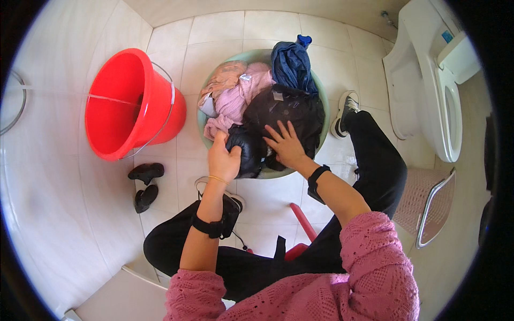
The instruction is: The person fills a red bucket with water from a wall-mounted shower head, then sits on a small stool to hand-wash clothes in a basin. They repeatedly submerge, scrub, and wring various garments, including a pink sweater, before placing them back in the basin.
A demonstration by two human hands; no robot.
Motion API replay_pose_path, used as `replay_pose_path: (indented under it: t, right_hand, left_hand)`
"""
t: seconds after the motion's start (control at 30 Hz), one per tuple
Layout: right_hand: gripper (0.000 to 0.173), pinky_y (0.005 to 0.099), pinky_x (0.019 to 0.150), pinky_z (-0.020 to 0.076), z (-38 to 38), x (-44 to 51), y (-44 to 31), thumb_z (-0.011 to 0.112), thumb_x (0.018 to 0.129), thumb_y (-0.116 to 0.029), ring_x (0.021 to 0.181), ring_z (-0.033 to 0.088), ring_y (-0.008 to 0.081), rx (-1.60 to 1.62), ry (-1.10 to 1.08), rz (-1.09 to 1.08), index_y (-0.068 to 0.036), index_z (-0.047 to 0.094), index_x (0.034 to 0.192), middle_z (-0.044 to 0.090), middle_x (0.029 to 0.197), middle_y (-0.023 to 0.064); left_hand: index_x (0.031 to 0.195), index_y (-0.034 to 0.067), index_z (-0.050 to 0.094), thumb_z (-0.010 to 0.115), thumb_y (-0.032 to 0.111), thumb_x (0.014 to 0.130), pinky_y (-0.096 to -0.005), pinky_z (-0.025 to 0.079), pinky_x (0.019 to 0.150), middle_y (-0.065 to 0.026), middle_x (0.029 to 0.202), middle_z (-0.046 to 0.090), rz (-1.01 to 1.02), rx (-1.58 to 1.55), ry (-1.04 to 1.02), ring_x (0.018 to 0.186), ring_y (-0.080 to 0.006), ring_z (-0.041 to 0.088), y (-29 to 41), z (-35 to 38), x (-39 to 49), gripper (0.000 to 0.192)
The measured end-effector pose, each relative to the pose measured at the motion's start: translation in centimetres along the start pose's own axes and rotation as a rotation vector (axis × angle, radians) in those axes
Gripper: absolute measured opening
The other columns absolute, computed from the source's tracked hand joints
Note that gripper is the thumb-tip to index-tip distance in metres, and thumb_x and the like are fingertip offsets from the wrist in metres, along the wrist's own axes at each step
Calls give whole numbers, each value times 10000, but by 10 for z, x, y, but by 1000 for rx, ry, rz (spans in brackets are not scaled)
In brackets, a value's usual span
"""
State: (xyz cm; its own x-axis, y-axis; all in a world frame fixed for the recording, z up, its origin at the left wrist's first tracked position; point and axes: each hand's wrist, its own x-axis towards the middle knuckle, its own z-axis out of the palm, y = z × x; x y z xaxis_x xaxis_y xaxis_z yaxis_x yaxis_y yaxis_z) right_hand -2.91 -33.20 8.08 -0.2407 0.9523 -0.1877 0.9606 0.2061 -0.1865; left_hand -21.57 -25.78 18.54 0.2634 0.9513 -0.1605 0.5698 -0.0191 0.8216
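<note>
A pale green basin (pixel 323 86) full of clothes stands on the floor before me. My left hand (pixel 225 157) grips a bunched black garment (pixel 245 148) over the basin's near left side, thumb on top. With fingers spread, my right hand (pixel 286 145) rests on a dark, wet-looking garment (pixel 287 108) that has a small pale label. A pink knitted garment (pixel 241 94) and an orange one (pixel 227 76) lie at the far left of the pile. At the far right a dark blue garment (pixel 292 62) hangs over the rim.
Water streams into a red bucket (pixel 168 108) at the left. Black shoes (pixel 146 172) lie below it on the tiles. A white toilet (pixel 421 80) and a perforated waste basket (pixel 425 204) stand at the right. Beneath me shows part of a red stool (pixel 303 222).
</note>
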Motion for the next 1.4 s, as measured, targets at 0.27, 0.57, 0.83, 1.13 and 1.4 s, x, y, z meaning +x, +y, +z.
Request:
replay_pose_path:
  t: [0.27, 0.57, 0.83, 1.13, 1.4]
  right_hand:
    - [404, 481, 1095, 120, 29, 18, 88, 561, 762, -249, 1284, 317, 252, 159, 42, -112, -162, 570, 1156, 387, 1382, 37]
    - [671, 431, 847, 418, 0, 10, -1, 636, 663, -88, 943, 519, 367, 741, 438, 524, -97, 380, 1283, 530, 1030, 207]
    - [637, 377, 763, 420, 50, 23, 6, 651, 704, -180, 923, 462, 290, -4, 11, 144, -281, 435, 1295, 443, 1007, 131]
    - [529, 421, 834, 446, 57, 30, 12, 713, 659, -213, 1041, 500, 369, 543, -10, 290, -189, 541, 1159, 479, 1117, 203]
    - [686, 464, 855, 432, -3, 6, -17, 495, 795, -637, 1006, 533, 272, 2409, -240, 1089, -172, 396, 1289, 501, 1203, 98]
  left_hand:
    - [1009, 0, 422, 534, 22, 700, -371, 448, 772, -183, 867, 555, 319, -155, 8, 826, -363, 563, 23, 24, 3, 330]
    - [1314, 37, 144, 626, 193, 752, -442, 462, 828, -278, 1101, 510, -372, 550, -362, 972, -384, 573, -89, 120, 19, 756]
    - [1339, 38, 130, 546, 188, 807, -402, 463, 844, -236, 1196, 499, -421, 767, -622, 1038, -336, 564, -113, 140, 34, 691]
    - [1270, 28, 387, 564, 84, 742, -403, 368, 973, -216, 1275, 454, -463, 396, -519, 1181, -353, 439, -126, 137, 52, 559]
    - [1152, 126, 538, 511, -40, 668, -404, 427, 787, -173, 947, 532, 281, 137, -112, 914, -362, 506, 9, 39, 0, 512]
